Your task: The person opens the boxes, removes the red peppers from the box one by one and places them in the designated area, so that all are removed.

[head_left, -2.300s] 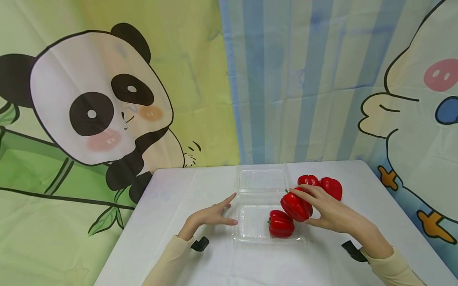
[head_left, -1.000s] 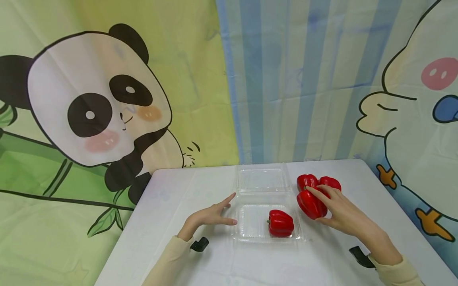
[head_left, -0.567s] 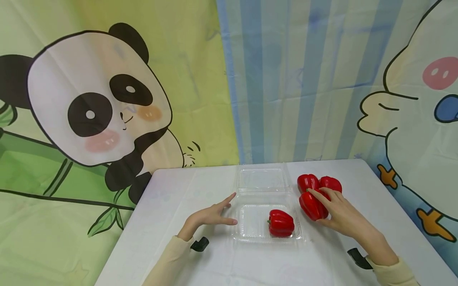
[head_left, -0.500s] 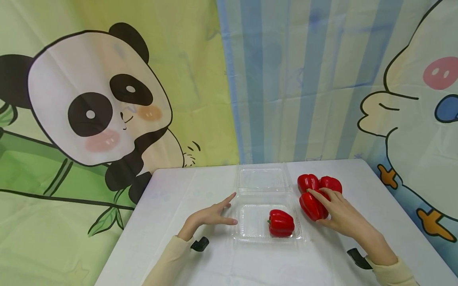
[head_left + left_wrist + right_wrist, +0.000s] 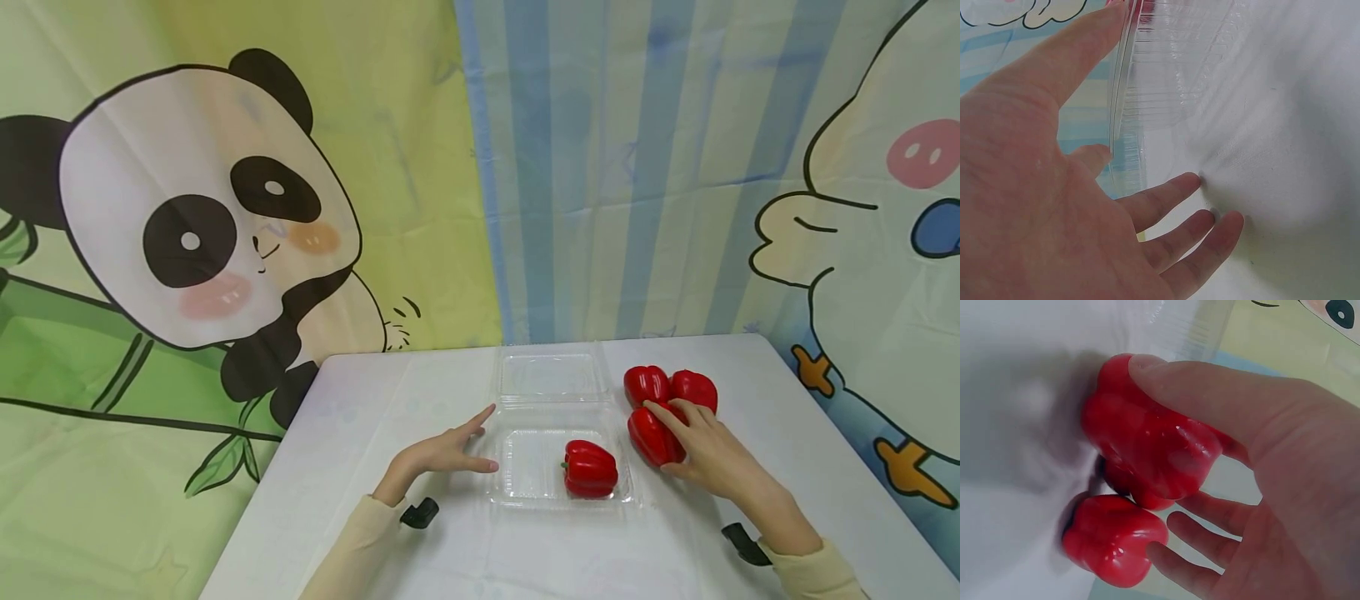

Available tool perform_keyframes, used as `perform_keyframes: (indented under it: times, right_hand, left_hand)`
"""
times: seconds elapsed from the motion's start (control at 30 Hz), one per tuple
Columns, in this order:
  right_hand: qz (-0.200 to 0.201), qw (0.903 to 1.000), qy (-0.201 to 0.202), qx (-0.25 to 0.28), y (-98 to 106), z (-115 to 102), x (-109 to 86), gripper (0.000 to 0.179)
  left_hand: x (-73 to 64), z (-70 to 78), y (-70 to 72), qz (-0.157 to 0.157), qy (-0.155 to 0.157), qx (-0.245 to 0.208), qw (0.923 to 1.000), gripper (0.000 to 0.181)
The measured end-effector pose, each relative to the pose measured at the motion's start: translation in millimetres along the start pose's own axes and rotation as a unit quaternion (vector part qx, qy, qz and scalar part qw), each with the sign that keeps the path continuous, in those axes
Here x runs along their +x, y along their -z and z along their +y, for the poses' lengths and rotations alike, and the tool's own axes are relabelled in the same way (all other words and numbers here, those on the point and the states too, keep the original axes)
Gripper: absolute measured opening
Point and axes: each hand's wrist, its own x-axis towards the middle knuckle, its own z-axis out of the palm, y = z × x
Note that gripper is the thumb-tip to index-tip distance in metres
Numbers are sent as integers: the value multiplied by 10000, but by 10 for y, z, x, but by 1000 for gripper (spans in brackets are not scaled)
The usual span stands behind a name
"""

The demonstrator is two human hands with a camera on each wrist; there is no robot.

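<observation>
On the right of the white table, my right hand [image 5: 708, 450] has its thumb and fingers around a red bell pepper [image 5: 654, 435], which appears to rest on the tabletop. In the right wrist view the thumb lies along this glossy pepper [image 5: 1154, 431], while the other fingers spread behind it near two more peppers. Another red bell pepper [image 5: 590, 469] lies in the right half of a clear plastic clamshell box [image 5: 531, 467], whose lid is folded back. My left hand [image 5: 442, 451] stays at the box's left side, fingers extended, thumb at its rim [image 5: 1124, 94].
Behind the gripped pepper sit two red bell peppers [image 5: 647, 385] [image 5: 693, 392], close against it. The box's lid [image 5: 551, 377] lies flat toward the table's far edge. A printed curtain [image 5: 585, 167] hangs behind the white table [image 5: 420, 550].
The right hand has carried its pepper from above the box's right side rightward and down to the peppers there. Lately that hand has shifted slightly toward me. The left hand has stayed put.
</observation>
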Motion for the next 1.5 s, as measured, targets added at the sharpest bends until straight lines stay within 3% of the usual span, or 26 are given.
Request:
perform_keyframes:
  times: [0.57,1.23,1.5]
  right_hand:
    - [172,9998,39,-104,-93,6,28,104]
    - [103,9999,-48,-48,-135,-45,40,110]
    - [-22,10000,-78,8,-118,-59,55,113]
  left_hand:
    - [3,-5,-1,5,18,29,10000,107]
    - [0,-20,-9,10,143,-1,9999,107]
    - [3,-20,-4,-11,29,32,10000,108]
